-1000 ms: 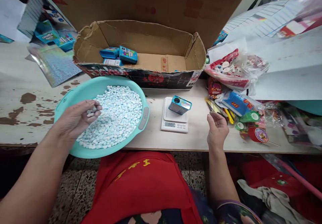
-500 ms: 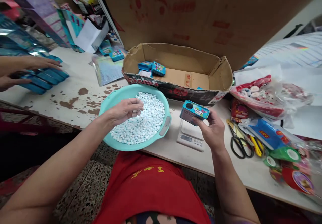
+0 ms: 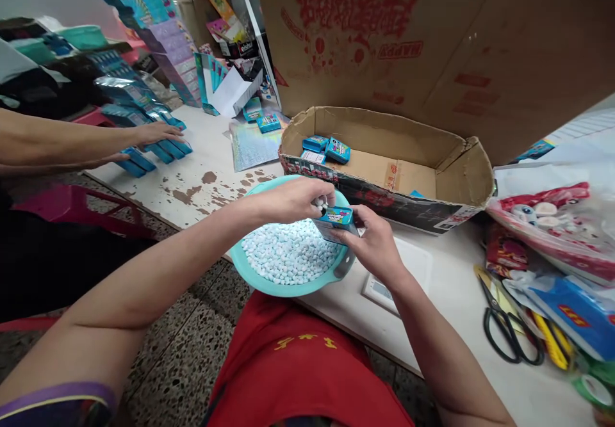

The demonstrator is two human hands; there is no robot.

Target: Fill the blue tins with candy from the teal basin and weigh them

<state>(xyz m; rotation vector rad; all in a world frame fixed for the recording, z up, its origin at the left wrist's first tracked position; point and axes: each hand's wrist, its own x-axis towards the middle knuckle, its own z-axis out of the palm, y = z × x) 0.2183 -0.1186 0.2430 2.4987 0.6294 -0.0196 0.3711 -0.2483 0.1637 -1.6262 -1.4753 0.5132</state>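
Observation:
My right hand [image 3: 376, 246] grips a small blue tin [image 3: 335, 221] and holds it over the teal basin [image 3: 288, 287], which is full of small white-blue candies [image 3: 287, 255]. My left hand [image 3: 293, 198] is pinched on a few of those candies right at the top of the tin. A white scale [image 3: 394, 278] lies on the table just right of the basin, partly behind my right wrist.
An open cardboard box [image 3: 461, 177] behind the basin holds a few blue tins [image 3: 327, 148]. Scissors [image 3: 504, 324], tape rolls and bagged goods crowd the right side. At left another person's hands [image 3: 154, 134] rest on a row of blue tins [image 3: 158, 152].
My right hand lifted the tin off the scale and carried it left over the basin. My left hand rose from the candies to the tin. The view swung left.

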